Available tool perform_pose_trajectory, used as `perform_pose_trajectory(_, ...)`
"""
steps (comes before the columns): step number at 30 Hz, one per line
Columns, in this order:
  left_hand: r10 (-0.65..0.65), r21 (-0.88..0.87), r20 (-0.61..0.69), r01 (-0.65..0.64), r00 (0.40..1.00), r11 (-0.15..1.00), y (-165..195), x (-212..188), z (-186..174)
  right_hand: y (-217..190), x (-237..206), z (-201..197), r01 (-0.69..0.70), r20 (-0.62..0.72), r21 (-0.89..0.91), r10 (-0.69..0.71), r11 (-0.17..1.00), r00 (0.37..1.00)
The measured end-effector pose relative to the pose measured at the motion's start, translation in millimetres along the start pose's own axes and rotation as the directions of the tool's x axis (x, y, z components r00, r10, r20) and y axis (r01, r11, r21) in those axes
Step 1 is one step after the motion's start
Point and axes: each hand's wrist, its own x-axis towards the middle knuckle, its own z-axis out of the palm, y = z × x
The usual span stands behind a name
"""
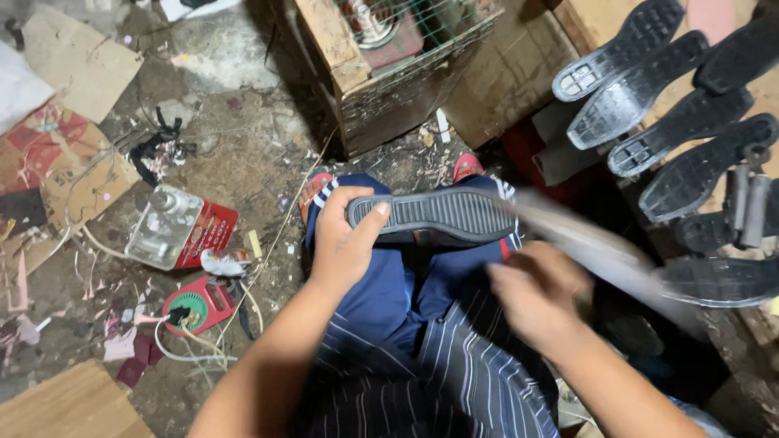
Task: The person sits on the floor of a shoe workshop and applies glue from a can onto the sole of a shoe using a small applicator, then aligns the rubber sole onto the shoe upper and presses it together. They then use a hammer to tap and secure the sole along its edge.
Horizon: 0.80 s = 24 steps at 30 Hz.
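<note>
The left hand (345, 239) clamps the heel end of a black ribbed shoe sole (434, 216), which lies tread-up across the person's knees in blue trousers. The right hand (535, 296) is blurred, closed around a long pale tool (600, 251) too smeared to identify. Below is a dirty concrete floor (235, 154) littered with cardboard scraps, offcuts and a red package (182, 229). A wooden crate (389, 73) stands ahead; more black soles (649, 89) lie in rows to the right.
</note>
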Motion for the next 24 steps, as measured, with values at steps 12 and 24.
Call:
perform_pose_trajectory(12,0.023,-0.04,0.05,-0.021,0.998,0.999,-0.4,1.0,2.0,60.3,-9.8,-26.2,-0.032,0.233,-0.416,0.14,0.909,0.962)
perform_pose_trajectory(24,-0.049,0.207,0.323,-0.02,0.945,0.978,24.0,32.2,-28.1,21.7,-21.9,-29.3,-0.284,0.235,0.445,0.196,0.849,0.952)
